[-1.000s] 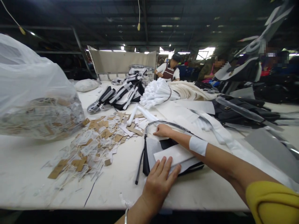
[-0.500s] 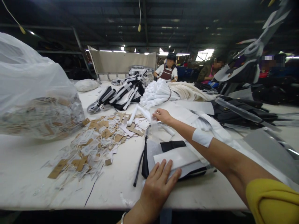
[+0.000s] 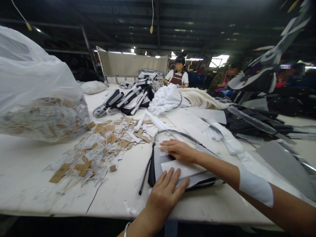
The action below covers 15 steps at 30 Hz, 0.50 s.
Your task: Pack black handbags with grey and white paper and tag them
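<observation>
A black bag (image 3: 151, 176) lies on the table in front of me, with grey-white sheeting over its upper side. On top rests a folded white sheet (image 3: 191, 168). My left hand (image 3: 165, 194) presses flat on this sheet near the bag's front edge, fingers spread. Over the far part of the bag is my right hand (image 3: 181, 150), its fingers stretched out, palm down and holding nothing; whether it touches the bag I cannot tell. A dark strap (image 3: 145, 172) in clear plastic runs along the bag's left side and arches behind it.
Loose paper tags (image 3: 98, 148) with strings spread to the left, beside a large clear plastic bag (image 3: 46, 108) of more tags. Behind are white padding rolls (image 3: 165, 98) and wrapped black bags (image 3: 133, 97). More black bags (image 3: 249, 121) lie right. A co-worker (image 3: 177, 75) stands across the table.
My right hand has come back toward me from beyond the bag, and its pinched fingers have straightened over the bag. My left hand stays on the white sheet.
</observation>
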Each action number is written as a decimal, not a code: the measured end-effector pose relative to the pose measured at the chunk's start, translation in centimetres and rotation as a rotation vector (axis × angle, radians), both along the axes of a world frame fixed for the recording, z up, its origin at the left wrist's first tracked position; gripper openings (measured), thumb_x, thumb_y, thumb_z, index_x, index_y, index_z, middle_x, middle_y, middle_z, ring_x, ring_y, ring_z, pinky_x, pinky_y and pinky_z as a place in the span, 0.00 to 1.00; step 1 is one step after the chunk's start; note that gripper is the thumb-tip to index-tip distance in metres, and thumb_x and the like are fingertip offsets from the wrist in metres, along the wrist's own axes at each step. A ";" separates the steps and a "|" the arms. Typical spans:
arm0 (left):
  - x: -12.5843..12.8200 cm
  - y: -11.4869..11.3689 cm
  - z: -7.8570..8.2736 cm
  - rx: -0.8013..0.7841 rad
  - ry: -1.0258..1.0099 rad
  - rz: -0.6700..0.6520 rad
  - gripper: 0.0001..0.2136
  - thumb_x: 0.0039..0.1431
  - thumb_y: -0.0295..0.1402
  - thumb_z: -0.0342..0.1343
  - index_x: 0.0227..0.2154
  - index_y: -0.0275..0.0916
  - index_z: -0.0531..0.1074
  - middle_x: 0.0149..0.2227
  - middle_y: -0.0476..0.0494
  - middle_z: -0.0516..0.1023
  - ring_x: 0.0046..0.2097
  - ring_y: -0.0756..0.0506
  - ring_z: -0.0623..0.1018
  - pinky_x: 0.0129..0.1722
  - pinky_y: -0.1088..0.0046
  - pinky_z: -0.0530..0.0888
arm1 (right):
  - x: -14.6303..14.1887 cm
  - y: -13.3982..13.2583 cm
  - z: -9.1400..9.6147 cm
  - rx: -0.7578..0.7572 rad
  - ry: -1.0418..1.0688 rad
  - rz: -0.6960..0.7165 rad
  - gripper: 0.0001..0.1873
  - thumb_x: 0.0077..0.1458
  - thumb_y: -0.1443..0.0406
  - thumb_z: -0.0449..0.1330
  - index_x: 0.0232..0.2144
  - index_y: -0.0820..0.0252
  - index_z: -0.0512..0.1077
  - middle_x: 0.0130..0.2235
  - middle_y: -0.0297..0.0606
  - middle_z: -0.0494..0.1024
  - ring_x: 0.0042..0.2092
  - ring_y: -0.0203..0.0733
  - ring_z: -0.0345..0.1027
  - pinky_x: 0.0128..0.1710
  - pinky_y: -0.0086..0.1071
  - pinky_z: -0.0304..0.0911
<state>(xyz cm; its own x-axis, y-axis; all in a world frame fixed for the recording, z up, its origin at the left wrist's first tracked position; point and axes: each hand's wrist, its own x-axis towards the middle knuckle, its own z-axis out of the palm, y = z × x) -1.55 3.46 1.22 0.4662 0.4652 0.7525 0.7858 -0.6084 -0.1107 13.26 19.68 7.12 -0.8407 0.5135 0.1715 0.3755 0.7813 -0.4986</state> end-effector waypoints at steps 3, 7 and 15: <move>0.1 0.0 0.0 -0.008 0.009 0.000 0.16 0.68 0.28 0.50 0.54 0.46 0.73 0.55 0.41 0.77 0.55 0.39 0.77 0.49 0.61 0.79 | 0.8 0.9 -0.5 -0.187 -0.059 -0.060 0.25 0.59 0.63 0.58 0.60 0.55 0.69 0.64 0.40 0.65 0.66 0.48 0.57 0.68 0.46 0.47; 0.1 -0.1 0.0 -0.004 0.005 0.003 0.15 0.68 0.28 0.50 0.54 0.46 0.74 0.54 0.41 0.77 0.55 0.39 0.77 0.49 0.61 0.79 | 0.8 3.7 -0.5 -0.358 0.066 -0.201 0.25 0.64 0.53 0.52 0.56 0.57 0.73 0.59 0.40 0.72 0.62 0.49 0.64 0.64 0.45 0.54; 0.3 0.1 -0.4 0.025 -0.037 0.019 0.15 0.68 0.29 0.50 0.54 0.48 0.74 0.54 0.43 0.77 0.55 0.40 0.77 0.49 0.63 0.79 | -2.1 7.8 -3.5 -0.195 0.034 -0.268 0.15 0.54 0.63 0.63 0.44 0.59 0.80 0.52 0.45 0.79 0.55 0.53 0.70 0.58 0.45 0.61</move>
<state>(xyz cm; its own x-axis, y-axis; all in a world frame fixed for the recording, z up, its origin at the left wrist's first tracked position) -1.26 3.57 0.86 0.4294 0.4548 0.7802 0.8009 -0.5910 -0.0964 11.18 27.47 3.58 -0.6670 0.7414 0.0744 0.5349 0.5460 -0.6449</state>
